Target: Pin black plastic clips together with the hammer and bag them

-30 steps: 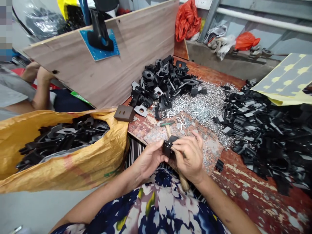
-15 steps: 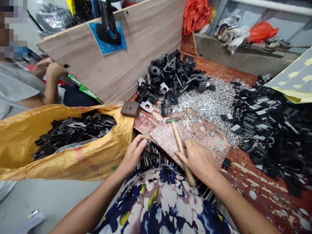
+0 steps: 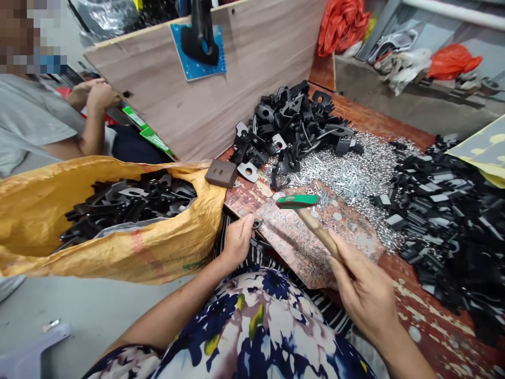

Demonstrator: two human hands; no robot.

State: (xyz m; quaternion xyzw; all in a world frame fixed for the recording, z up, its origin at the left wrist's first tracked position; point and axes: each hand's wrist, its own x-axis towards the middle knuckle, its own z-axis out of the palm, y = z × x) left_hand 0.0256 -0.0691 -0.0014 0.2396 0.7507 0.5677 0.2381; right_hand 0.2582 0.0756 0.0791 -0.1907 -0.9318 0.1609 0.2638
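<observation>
A hammer (image 3: 317, 231) with a green head and wooden handle is raised over the speckled stone slab (image 3: 347, 231), gripped by my right hand (image 3: 365, 295). My left hand (image 3: 238, 241), fingers pinched, holds a small black plastic part (image 3: 257, 224) at the slab's left edge; most of the part is hidden by the fingers and the edge. Behind the slab lies a heap of small metal pins (image 3: 339, 168). A pile of black plastic clips (image 3: 292, 126) rises beyond it, against the wooden board.
At left, a yellow sack (image 3: 158, 242) holds black parts. A brown block (image 3: 221, 173) sits by its rim. More small black parts (image 3: 442, 210) cover the table's right side. The wooden board (image 3: 252, 68) stands upright at the back; a co-worker's hands (image 3: 98, 95) are beyond its left end.
My right hand has lifted the hammer off the slab and moved right. My left hand has come up and right to the slab's edge with the black part. The view has shifted slightly.
</observation>
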